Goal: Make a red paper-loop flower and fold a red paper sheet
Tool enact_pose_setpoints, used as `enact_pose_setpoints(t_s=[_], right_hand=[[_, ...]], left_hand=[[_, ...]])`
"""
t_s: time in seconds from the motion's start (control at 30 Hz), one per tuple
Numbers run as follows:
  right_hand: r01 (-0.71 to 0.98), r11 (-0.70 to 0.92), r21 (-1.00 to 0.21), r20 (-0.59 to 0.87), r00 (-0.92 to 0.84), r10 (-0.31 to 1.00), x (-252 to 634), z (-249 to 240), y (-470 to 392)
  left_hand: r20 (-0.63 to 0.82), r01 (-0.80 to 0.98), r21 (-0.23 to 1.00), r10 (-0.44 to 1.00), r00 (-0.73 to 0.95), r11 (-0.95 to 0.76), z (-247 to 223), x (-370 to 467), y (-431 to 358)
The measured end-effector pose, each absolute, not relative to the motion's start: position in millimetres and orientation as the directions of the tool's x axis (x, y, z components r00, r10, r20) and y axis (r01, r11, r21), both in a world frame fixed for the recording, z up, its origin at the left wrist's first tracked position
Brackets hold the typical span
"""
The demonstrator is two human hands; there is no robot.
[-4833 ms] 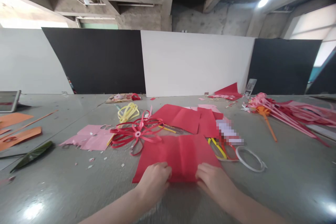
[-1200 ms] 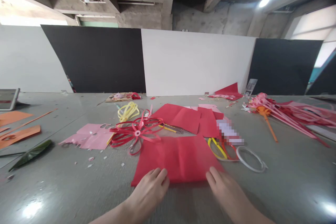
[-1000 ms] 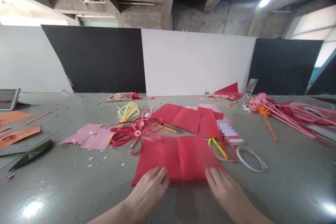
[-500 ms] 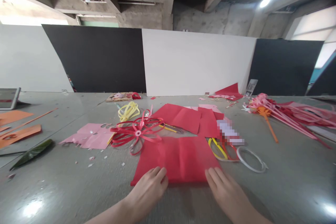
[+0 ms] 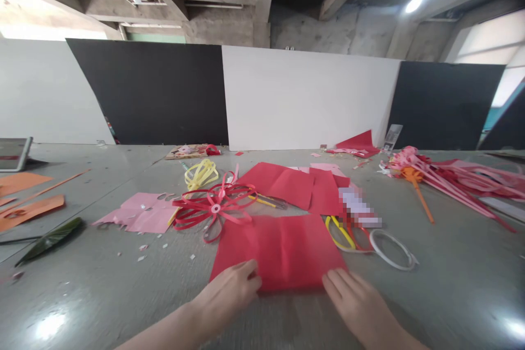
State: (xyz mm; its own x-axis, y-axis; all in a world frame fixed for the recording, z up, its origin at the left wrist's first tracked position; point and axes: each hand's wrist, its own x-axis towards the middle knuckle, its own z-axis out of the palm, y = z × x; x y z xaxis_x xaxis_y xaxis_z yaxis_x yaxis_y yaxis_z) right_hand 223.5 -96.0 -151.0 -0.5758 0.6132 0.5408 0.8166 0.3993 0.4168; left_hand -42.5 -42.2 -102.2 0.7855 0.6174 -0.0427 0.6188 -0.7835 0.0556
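1. Swung lower since half a second earlier, our left hand (image 5: 232,291) now covers the near left corner of the red sheet (image 5: 283,251), which showed before; our right hand (image 5: 353,296) has slipped slightly toward us.

2. Flat on the desk (image 5: 135,295), directly before us, the red sheet lies between our hands, its near edge facing us and its far edge pointing to the white panel (image 5: 309,101). Its long axis appears to run left to right, though the slanting view shortens its depth; a soft crease crosses its middle from front to back.

3. Our left grip is narrow, fingers curled at the near edge; our right grip has its fingers together, bent over the near right corner. We cannot tell whether either one pinches the paper.

4. Red paper loops joined as a flower (image 5: 215,209) reach over the sheet's far left corner. Just behind lie more red sheets (image 5: 283,183); whether they touch ours, we cannot tell.

5. Left of the flower we see a cut pink sheet (image 5: 143,213); right of our sheet, a yellow strip (image 5: 345,232) and a white ring (image 5: 404,268). These lie as they did before.
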Motion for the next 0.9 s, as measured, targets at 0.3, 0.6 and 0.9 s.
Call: enact_pose_setpoints(t_s=[0.3, 0.6, 0.9], right_hand=[[0.831, 0.427, 0.357, 0.56, -0.556, 0.614, 229.7, -153.5, -94.1], [0.839, 0.498, 0.221, 0.495, -0.536, 0.683, 239.1, -154.9, -94.4], [0.865, 0.467, 0.183, 0.473, -0.494, 0.729, 239.6, -163.6, -101.0]], left_hand=[[-0.045, 0.644, 0.45, 0.704, 0.708, -0.619, -106.6, -57.8, -33.2], [-0.087, 0.683, 0.427, 0.725, 0.683, -0.592, -106.7, -55.6, -32.7], [-0.055, 0.715, 0.391, 0.76, 0.647, -0.58, -108.4, -55.4, -39.5]])
